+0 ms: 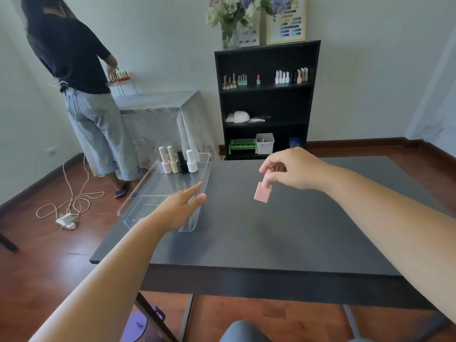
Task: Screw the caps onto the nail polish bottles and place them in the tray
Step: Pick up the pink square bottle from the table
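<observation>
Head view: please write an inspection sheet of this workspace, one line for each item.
Surface: dark table, bare apart from the tray.
Job's things: clear tray at the table's left edge; four capped bottles upright at its far end; pink bottle in the air.
Clutter: nothing seen on the table.
Grippers: right hand pinches the pink bottle's cap; left hand open over the tray.
Cables: cord with a power strip on the floor.
Surroundings: black shelf with bottles; a person standing at a side table.

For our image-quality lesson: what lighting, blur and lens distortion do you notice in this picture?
Head view: soft, even daylight; a faint shadow on the black table; the pink bottle in the right hand is slightly motion-blurred; wide-angle bending stretches both forearms; the clear tray shows pale edge glints.
</observation>
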`<state>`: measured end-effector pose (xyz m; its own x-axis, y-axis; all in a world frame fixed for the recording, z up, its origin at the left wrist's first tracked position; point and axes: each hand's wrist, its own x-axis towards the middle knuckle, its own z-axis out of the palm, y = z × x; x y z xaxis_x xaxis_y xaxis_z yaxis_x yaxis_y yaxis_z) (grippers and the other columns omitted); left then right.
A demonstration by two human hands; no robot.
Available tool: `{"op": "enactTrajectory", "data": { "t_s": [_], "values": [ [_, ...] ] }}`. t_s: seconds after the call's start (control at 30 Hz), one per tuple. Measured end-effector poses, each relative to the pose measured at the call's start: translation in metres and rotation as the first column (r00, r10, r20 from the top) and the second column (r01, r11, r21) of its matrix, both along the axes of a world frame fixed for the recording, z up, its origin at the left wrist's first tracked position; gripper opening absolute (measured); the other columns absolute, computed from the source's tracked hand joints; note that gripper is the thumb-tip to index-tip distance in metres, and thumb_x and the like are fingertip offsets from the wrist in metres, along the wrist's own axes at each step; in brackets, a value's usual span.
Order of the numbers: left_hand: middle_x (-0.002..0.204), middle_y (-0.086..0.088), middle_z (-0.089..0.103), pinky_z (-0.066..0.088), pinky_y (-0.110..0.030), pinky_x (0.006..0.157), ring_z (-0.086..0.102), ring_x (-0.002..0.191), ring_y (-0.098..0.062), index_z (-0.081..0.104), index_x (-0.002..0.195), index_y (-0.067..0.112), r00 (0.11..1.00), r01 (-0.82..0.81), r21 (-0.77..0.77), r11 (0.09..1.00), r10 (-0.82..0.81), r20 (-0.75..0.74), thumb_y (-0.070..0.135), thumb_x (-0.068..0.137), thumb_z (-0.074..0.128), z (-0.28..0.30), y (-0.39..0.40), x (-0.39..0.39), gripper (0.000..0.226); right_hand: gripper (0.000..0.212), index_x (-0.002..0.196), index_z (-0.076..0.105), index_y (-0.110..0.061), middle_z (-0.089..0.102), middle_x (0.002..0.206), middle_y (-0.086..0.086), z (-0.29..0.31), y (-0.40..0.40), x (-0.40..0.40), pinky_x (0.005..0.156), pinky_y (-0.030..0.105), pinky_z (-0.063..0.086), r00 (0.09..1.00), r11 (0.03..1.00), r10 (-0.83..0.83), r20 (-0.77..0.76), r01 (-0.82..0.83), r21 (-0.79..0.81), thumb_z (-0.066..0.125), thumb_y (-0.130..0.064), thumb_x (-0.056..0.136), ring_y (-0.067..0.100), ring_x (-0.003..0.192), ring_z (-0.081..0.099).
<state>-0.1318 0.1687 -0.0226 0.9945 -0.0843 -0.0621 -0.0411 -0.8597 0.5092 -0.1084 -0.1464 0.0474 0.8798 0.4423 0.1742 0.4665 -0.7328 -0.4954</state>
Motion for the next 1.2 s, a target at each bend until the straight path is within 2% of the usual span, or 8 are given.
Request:
{"op": "enactTrajectory", "data": {
  "t_s": [0.1, 0.2, 0.3, 0.43, 0.53, 0.63, 0.8, 1.2],
  "values": [
    [0.153, 0.008, 0.041, 0.034, -0.038, 0.111, 0.04, 0.139, -0.017, 0.032, 0.149, 0.043, 0.999, 0.025, -0.083, 0.996, -0.023, 0.026, 0.07, 0.092, 0.027, -0.002, 0.006, 0.002, 0.063, 0.017, 0.1, 0.07, -0.032, 0.064, 0.081, -0.024, 0.006, 0.028, 0.021, 0.062, 0.008, 0.038, 0.987, 0.987, -0.002, 0.161, -0.024, 0.158, 0.066, -0.023, 0.087, 0.005, 0.079, 0.058],
    [0.149, 0.01, 0.046, 0.03, -0.027, 0.104, 0.041, 0.135, -0.011, 0.043, 0.143, 0.044, 0.999, 0.013, -0.169, 0.985, -0.005, 0.049, 0.071, 0.091, 0.022, -0.002, 0.012, 0.005, 0.063, 0.018, 0.105, 0.071, -0.021, 0.061, 0.081, -0.024, 0.009, 0.065, 0.045, 0.065, 0.001, 0.038, 0.96, 0.955, -0.025, 0.279, -0.06, 0.291, 0.064, -0.015, 0.089, -0.006, 0.079, 0.057],
    [0.146, 0.006, 0.052, 0.028, -0.037, 0.113, 0.043, 0.137, -0.018, 0.051, 0.139, 0.04, 0.997, -0.014, -0.139, 0.99, 0.024, 0.071, 0.073, 0.088, 0.019, -0.003, 0.02, 0.012, 0.069, 0.02, 0.107, 0.07, -0.014, 0.061, 0.074, -0.026, 0.008, 0.101, 0.072, 0.067, -0.003, 0.036, 0.96, 0.928, -0.041, 0.276, -0.066, 0.367, 0.062, -0.009, 0.089, -0.016, 0.074, 0.054],
    [0.125, 0.002, 0.065, 0.02, -0.054, 0.116, 0.053, 0.122, -0.019, 0.061, 0.128, 0.035, 0.996, -0.024, 0.02, 1.0, 0.022, 0.091, 0.07, 0.091, 0.016, -0.008, 0.031, 0.024, 0.068, 0.022, 0.11, 0.067, -0.014, 0.072, 0.083, -0.011, 0.001, 0.142, 0.108, 0.076, 0.004, 0.041, 0.972, 0.942, -0.019, 0.234, -0.061, 0.33, 0.058, -0.01, 0.091, 0.001, 0.081, 0.059],
    [0.115, 0.008, 0.065, 0.009, -0.054, 0.117, 0.05, 0.117, -0.013, 0.062, 0.121, 0.036, 0.998, -0.035, 0.122, 0.992, 0.027, 0.062, 0.069, 0.093, 0.011, -0.017, 0.033, 0.032, 0.067, 0.025, 0.112, 0.066, -0.012, 0.072, 0.088, -0.006, -0.008, 0.164, 0.13, 0.086, 0.027, 0.049, 0.98, 0.964, 0.004, 0.198, -0.056, 0.26, 0.054, -0.006, 0.091, 0.011, 0.091, 0.06],
    [0.121, 0.012, 0.064, 0.004, -0.051, 0.115, 0.044, 0.126, -0.009, 0.063, 0.115, 0.034, 0.996, -0.023, 0.153, 0.988, 0.01, 0.084, 0.075, 0.086, 0.004, -0.025, 0.035, 0.036, 0.077, 0.029, 0.113, 0.065, -0.01, 0.072, 0.094, 0.001, -0.018, 0.178, 0.149, 0.086, 0.037, 0.051, 0.988, 0.984, 0.001, 0.152, -0.028, 0.174, 0.046, -0.004, 0.091, 0.017, 0.094, 0.062],
    [0.136, 0.018, 0.055, 0.001, -0.05, 0.118, 0.036, 0.137, -0.008, 0.05, 0.134, 0.047, 0.994, -0.04, 0.152, 0.988, 0.023, 0.11, 0.072, 0.09, 0.021, -0.031, 0.039, 0.036, 0.058, 0.035, 0.117, 0.062, -0.013, 0.065, 0.103, 0.005, -0.038, 0.187, 0.169, 0.085, 0.04, 0.051, 0.993, 0.995, -0.031, 0.117, 0.019, 0.097, 0.044, -0.001, 0.09, 0.023, 0.095, 0.06],
    [0.143, 0.017, 0.051, -0.002, -0.047, 0.118, 0.03, 0.143, -0.01, 0.046, 0.137, 0.047, 0.99, -0.037, 0.153, 0.987, 0.016, 0.14, 0.066, 0.093, 0.032, -0.031, 0.039, 0.033, 0.05, 0.03, 0.115, 0.063, -0.017, 0.064, 0.108, 0.001, -0.057, 0.208, 0.191, 0.081, 0.036, 0.052, 0.994, 0.993, -0.06, 0.088, 0.05, 0.11, 0.05, -0.004, 0.092, 0.015, 0.091, 0.056]
  ]
}}
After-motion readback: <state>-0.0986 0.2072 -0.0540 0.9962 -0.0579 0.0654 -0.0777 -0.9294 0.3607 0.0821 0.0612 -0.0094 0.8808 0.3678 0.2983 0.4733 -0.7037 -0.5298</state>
